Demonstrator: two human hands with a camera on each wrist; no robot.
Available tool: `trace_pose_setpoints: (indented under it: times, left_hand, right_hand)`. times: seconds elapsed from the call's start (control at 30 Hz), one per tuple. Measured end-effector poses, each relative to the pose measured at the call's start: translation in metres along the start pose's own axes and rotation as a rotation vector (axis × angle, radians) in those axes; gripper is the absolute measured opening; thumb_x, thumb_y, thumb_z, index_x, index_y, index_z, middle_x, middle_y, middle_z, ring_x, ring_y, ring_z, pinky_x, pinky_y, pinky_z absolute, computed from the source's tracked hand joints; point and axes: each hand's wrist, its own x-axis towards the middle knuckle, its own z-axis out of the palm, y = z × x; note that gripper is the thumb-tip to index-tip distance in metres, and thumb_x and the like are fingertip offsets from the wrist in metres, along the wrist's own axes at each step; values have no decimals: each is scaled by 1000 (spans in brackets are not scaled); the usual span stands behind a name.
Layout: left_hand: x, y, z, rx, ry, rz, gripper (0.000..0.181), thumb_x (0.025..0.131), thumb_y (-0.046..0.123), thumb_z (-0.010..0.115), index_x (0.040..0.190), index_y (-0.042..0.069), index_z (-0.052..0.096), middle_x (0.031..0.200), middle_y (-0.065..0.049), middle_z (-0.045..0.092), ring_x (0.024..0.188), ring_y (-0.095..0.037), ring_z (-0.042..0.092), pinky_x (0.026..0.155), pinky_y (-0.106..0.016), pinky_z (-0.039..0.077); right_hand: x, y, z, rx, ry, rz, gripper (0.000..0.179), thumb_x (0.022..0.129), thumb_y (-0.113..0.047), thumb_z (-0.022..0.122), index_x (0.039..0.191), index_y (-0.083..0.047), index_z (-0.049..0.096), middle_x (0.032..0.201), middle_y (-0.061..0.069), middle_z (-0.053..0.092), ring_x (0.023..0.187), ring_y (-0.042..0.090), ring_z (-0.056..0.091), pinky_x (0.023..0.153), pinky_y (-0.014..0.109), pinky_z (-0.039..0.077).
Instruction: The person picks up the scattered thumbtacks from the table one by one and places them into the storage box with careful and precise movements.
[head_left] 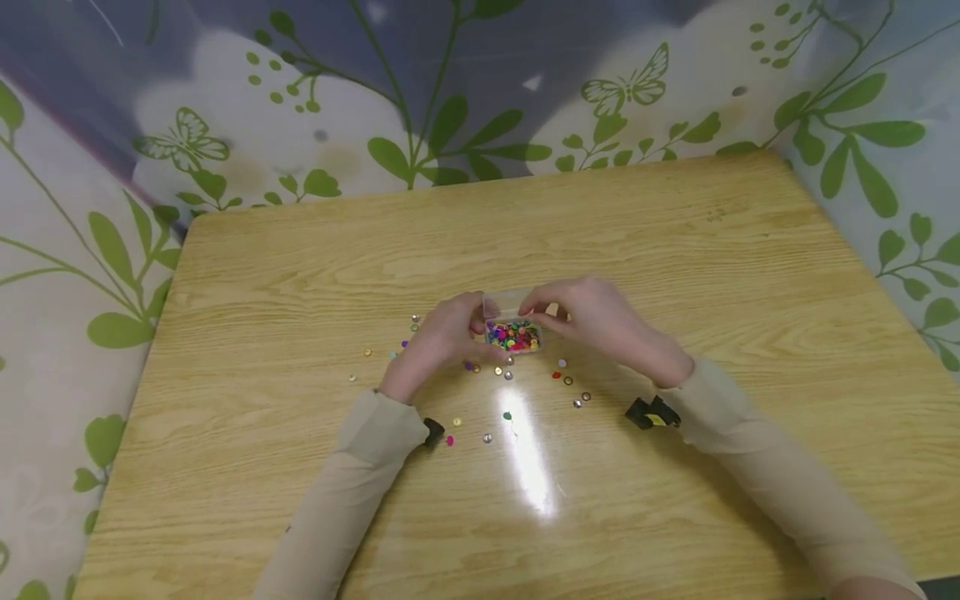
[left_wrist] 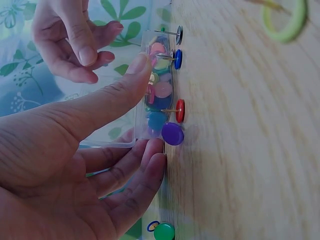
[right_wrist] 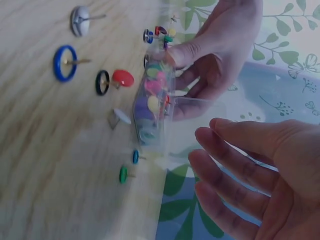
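Note:
A small clear plastic box [head_left: 534,348] full of colourful thumbtacks [head_left: 513,335] sits on the table, its see-through lid [head_left: 504,302] raised at the back. My left hand [head_left: 446,329] holds the box at its left end, thumb along the front and fingers behind, as the left wrist view shows. At the box's right end is my right hand [head_left: 603,321], fingers loosely bent by the lid. In the right wrist view nothing shows between the right fingers [right_wrist: 207,167]; whether they touch the lid is unclear.
Loose thumbtacks lie around the box on the wooden table [head_left: 300,275], among them a red one [right_wrist: 123,78], a purple one [left_wrist: 173,134] and a green one [head_left: 507,416]. Black wrist straps [head_left: 651,412] hang at the sleeves. A leaf-patterned wall [head_left: 465,108] borders the table.

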Motion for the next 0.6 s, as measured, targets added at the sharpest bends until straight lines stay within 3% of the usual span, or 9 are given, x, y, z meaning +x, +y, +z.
trace_pose_setpoints:
  times: [0.27, 0.47, 0.6]
  left_hand:
    - [0, 1, 0, -13, 6, 2, 65, 74, 31, 91, 127, 10, 61, 107, -4, 63, 100, -21, 59, 87, -36, 51]
    - [-1, 0, 1, -10, 1, 3, 66, 75, 31, 91, 129, 10, 61, 108, -4, 62, 100, -21, 58, 88, -37, 50]
    - [0, 0, 1, -11, 1, 3, 66, 75, 31, 91, 129, 9, 61, 107, -4, 62, 100, -21, 58, 88, -37, 50]
  right_hand:
    - [-10, 15, -10, -26, -6, 43, 6, 95, -14, 73, 99, -14, 77, 91, 0, 76, 73, 13, 68, 61, 33, 52]
    - [-18, 25, -10, -72, -98, 93, 9, 88, -6, 77, 93, -13, 77, 90, 0, 76, 69, 13, 64, 59, 32, 52]
    - [-21, 29, -5, -74, -163, 130, 9, 87, -9, 79, 93, -15, 77, 92, -2, 76, 75, 12, 66, 68, 33, 55]
